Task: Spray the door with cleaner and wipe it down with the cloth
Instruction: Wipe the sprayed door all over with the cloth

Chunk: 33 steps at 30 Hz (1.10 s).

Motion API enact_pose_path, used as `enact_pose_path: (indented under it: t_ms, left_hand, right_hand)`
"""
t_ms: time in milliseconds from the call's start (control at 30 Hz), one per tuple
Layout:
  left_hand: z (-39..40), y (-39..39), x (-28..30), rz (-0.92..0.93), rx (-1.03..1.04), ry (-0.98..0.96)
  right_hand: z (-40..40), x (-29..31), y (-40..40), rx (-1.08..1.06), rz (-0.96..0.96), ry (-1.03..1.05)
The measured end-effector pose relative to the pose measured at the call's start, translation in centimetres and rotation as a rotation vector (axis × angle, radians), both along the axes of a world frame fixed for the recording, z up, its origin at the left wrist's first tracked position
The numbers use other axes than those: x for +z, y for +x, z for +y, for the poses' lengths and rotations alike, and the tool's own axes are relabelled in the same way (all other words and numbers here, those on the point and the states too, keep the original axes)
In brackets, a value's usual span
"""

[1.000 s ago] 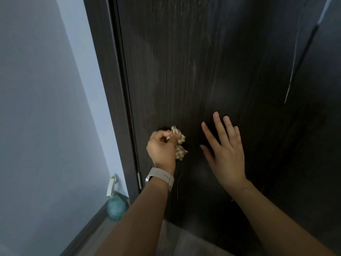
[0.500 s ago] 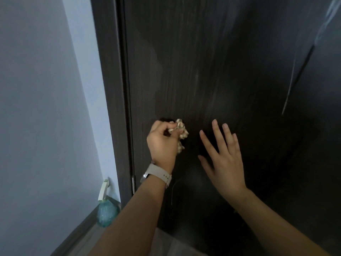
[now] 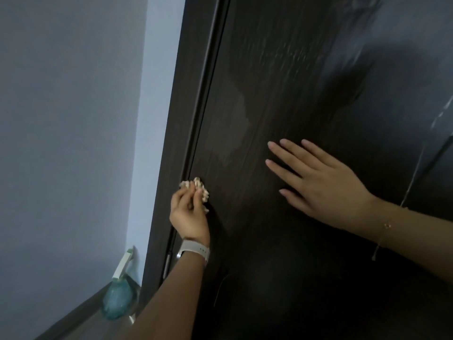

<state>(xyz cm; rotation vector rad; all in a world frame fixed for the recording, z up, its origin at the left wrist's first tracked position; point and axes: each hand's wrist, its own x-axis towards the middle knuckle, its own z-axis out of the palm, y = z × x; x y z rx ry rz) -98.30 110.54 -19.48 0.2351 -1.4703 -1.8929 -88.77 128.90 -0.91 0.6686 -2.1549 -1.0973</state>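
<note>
A dark wood-grain door (image 3: 282,82) fills the middle and right of the view, with a paler damp patch near its left edge. My left hand (image 3: 188,214) is shut on a small bunched beige cloth (image 3: 199,188) and presses it against the door close to the left edge. My right hand (image 3: 316,182) lies flat on the door to the right, fingers spread, holding nothing. A teal spray bottle (image 3: 119,300) with a white trigger stands on the floor by the door frame, below my left arm.
A dark door frame (image 3: 176,143) runs along the door's left side. A pale grey wall (image 3: 68,143) lies to the left, with a dark skirting board (image 3: 73,317) at the floor. A thin cord (image 3: 416,173) hangs at the right.
My left hand has carried the cloth leftward to the door's edge. My right hand has shifted up and right, staying flat on the door. The view has swung towards the right.
</note>
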Motion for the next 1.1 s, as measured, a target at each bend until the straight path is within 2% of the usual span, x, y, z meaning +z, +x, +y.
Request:
enact_pose_path:
  t_ms: [100,200,267,333,400,467,533,633,733,800,867,967,1100]
  left_hand:
    - [0.3,-0.1,3.5,0.032,0.016,0.013]
    - [1.1,0.6,10.1,0.278,-0.028,-0.13]
    - [1.4,0.5,12.8,0.37,-0.053,-0.2]
    - [1.1,0.2,12.5,0.367,-0.033,-0.184]
    - [0.7,0.5,9.9,0.263,-0.022,-0.149]
    - [0.2,0.9,7.5,0.182,-0.041,-0.166]
    - [-0.3,1.0,7.3,0.182,-0.088,-0.217]
    - [-1.1,-0.2,12.1,0.281,-0.12,-0.325]
    - [-2.5,-2.4,19.7,0.386,-0.037,-0.368]
    - [-3.5,-3.7,22.9,0.424,0.04,-0.415]
    - [-3.9,-4.0,22.6,0.443,0.052,-0.443]
    - [-3.3,-3.3,17.7,0.417,0.019,-0.439]
    - [-2.6,-1.6,12.5,0.4,-0.043,-0.626]
  right_hand:
    - [1.1,1.2,-0.3,-0.044,-0.029,0.073]
    - [1.8,1.1,-0.4,-0.055,-0.011,0.151]
    - [1.8,1.0,-0.5,-0.048,0.0,0.162]
    - [1.7,1.0,-0.6,-0.052,-0.015,0.169]
    - [1.8,1.0,-0.7,-0.053,-0.021,0.163]
    - [2.0,0.9,-0.8,-0.043,-0.027,0.161]
    - [1.9,0.8,-0.8,-0.038,-0.041,0.15]
    - [1.9,1.0,-0.9,-0.009,-0.05,0.125]
    - [2.1,0.8,-1.1,0.006,-0.063,0.105]
    - [2.2,0.7,-1.2,0.022,-0.066,0.091]
    - [2.2,0.8,-1.2,0.037,-0.067,0.081]
    - [2.3,0.7,-1.2,0.036,-0.074,0.076]
    - [2.2,0.7,-1.3,0.037,-0.095,0.07]
